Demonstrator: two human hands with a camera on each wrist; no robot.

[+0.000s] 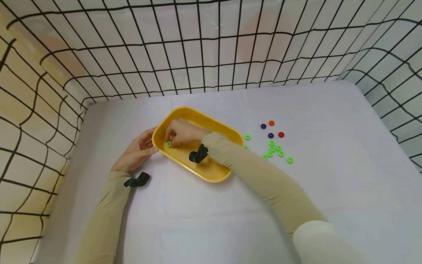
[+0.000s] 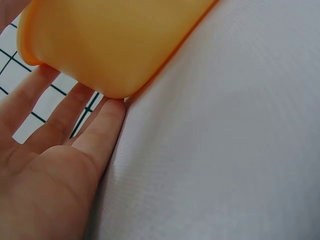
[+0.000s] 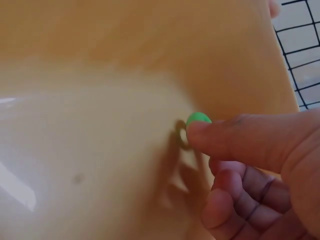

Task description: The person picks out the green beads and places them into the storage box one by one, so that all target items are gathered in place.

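Note:
A yellow tray (image 1: pixel 211 123) lies at an angle on the white table, its outer wall (image 2: pixel 115 45) filling the top of the left wrist view. My left hand (image 1: pixel 136 151) is at the tray's left end, its fairly straight fingers and thumb touching the outside of the wall. Inside the tray, near that same end, my right hand (image 1: pixel 184 132) pinches a small green ring (image 1: pixel 169 144) between thumb and fingers. Close up in the right wrist view, the thumb covers much of the green ring (image 3: pixel 198 117), held just above the tray floor, where its shadow falls.
Right of the tray lie several green rings (image 1: pixel 281 154), two purple rings (image 1: pixel 270 135), an orange ring (image 1: pixel 271 123) and a red ring (image 1: pixel 281 135). My right forearm hides part of that area. Black wire mesh (image 1: pixel 204 55) stands around the table's back and sides.

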